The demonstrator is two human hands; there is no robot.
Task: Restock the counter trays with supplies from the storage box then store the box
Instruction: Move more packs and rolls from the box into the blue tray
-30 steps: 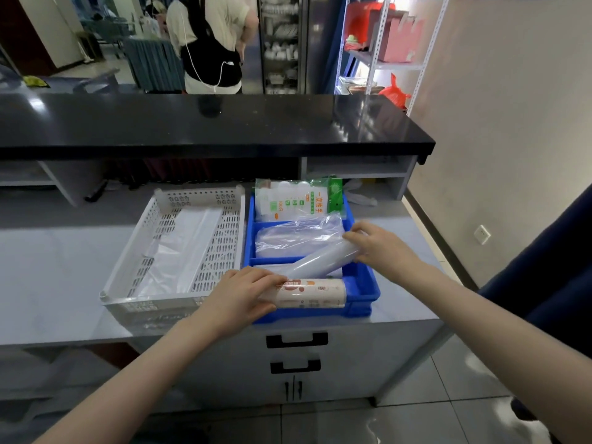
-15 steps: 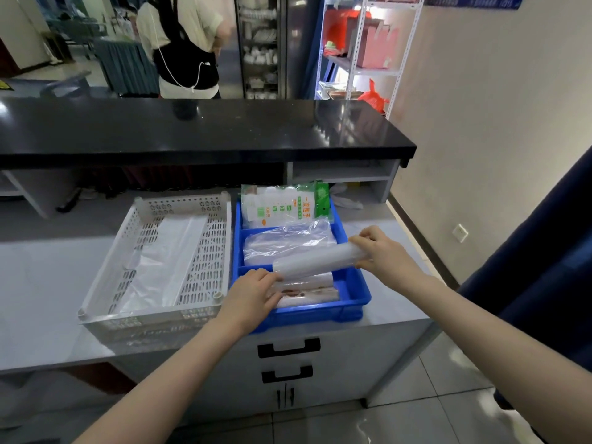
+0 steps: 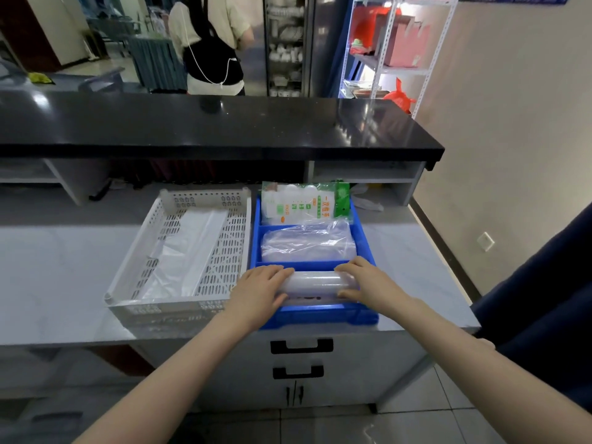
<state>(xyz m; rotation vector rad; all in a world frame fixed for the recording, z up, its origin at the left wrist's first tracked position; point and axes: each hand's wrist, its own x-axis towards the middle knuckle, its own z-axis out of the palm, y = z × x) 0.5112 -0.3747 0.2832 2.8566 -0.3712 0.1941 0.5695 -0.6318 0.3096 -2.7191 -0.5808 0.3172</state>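
Observation:
A blue divided tray (image 3: pixel 363 233) stands on the grey counter, with a white perforated basket (image 3: pixel 224 232) to its left. A white plastic roll (image 3: pixel 315 282) lies crosswise in the tray's nearest compartment. My left hand (image 3: pixel 259 291) grips its left end and my right hand (image 3: pixel 368 282) grips its right end. A second roll lies partly hidden beneath it. The middle compartment holds clear plastic bags (image 3: pixel 307 243). A green-and-white packet (image 3: pixel 304 203) leans in the far compartment. A sheet of clear plastic bags (image 3: pixel 185 251) lies in the white basket.
A black raised counter top (image 3: pixel 208 126) runs across behind the trays, with open cubbies under it. Two drawers with black handles (image 3: pixel 301 346) sit below the blue tray. A person with a black backpack (image 3: pixel 211 49) stands beyond the counter. Shelving (image 3: pixel 390 49) is at the back right.
The white roll went from tilted above the tray, held by my right hand, to lying level in the near compartment. My left hand moved from the lower roll onto its left end.

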